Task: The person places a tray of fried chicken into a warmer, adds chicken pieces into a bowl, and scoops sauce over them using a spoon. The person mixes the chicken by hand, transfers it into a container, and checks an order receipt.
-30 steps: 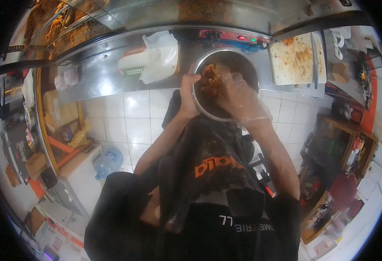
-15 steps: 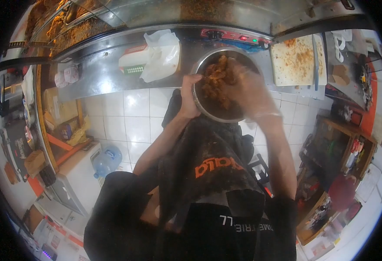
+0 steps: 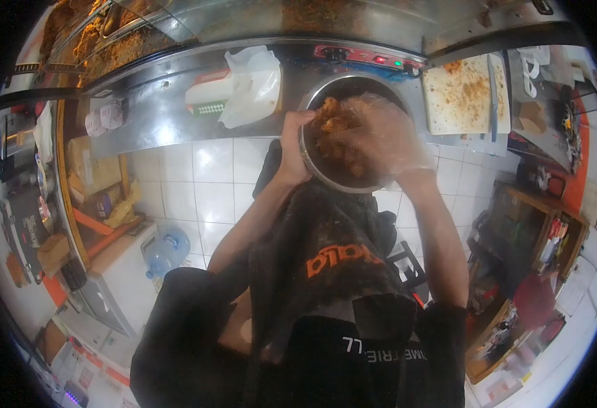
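Note:
A round metal bowl [image 3: 307,151] is held over the counter's front edge, close to the apron. Inside it lie browned, coated pieces that look like fried chicken [image 3: 336,122]. My left hand [image 3: 294,144] is closed on the bowl's left rim, thumb over the edge. From the right, my right hand [image 3: 392,132], in a clear plastic glove, reaches into the bowl over the chicken. Motion smears its fingers, so whether they grip a piece is unclear.
On the metal counter [image 3: 156,115] stand a red-and-white box [image 3: 210,92] and white paper [image 3: 254,88]. To the right, a knife [image 3: 493,98] rests on a crumb-covered cutting board [image 3: 458,102]. A heated display [image 3: 125,51] with fried food is at upper left; a water bottle [image 3: 168,253] is below.
Within the bowl, my right hand has shifted slightly and the chicken pieces have been tossed into a different arrangement. My left hand keeps its hold on the rim.

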